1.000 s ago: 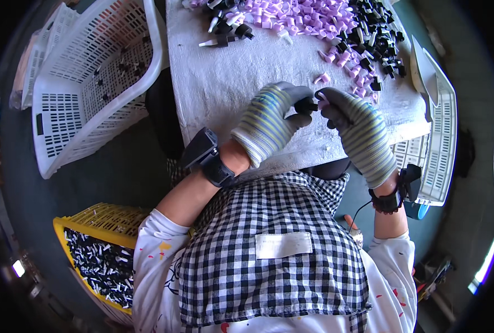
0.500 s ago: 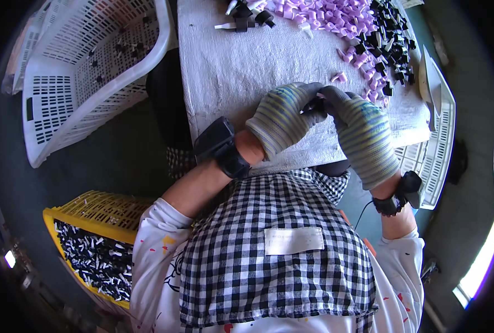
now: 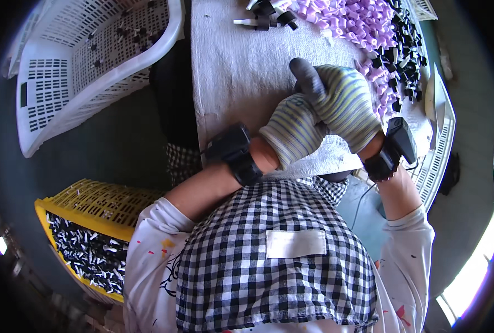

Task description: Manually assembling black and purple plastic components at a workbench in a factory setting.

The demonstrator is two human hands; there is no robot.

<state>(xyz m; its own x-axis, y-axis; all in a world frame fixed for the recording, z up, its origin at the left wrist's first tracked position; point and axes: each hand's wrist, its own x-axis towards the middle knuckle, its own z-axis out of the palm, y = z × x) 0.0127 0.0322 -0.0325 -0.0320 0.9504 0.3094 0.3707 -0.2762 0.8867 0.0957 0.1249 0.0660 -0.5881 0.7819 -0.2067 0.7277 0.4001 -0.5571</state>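
Both hands wear striped knit gloves with grey coated fingers and meet above the near part of the covered work surface [image 3: 236,72]. My right hand [image 3: 344,100] lies across my left hand [image 3: 298,126], its grey fingers folded over and one digit pointing away from me. The left fingers are bent beneath it, closed and mostly hidden. Whatever lies between the hands cannot be seen. Small purple plastic caps [image 3: 363,28] are heaped beyond them, beside a pile of black plastic fittings [image 3: 408,66]. A black fitting with a white tip [image 3: 258,23] lies at the far left of the heap.
A white slotted basket [image 3: 44,94] holding a few dark pieces stands at the left. Below it, a yellow crate [image 3: 113,194] contains many black-and-white fittings [image 3: 86,250]. Another white basket [image 3: 438,150] sits beyond the surface's right edge. A checked apron [image 3: 230,255] covers my lap.
My right hand has turned and crossed over the left; earlier the fingertips met around a small dark piece. That piece and the loose purple cap near the hands are now out of sight.
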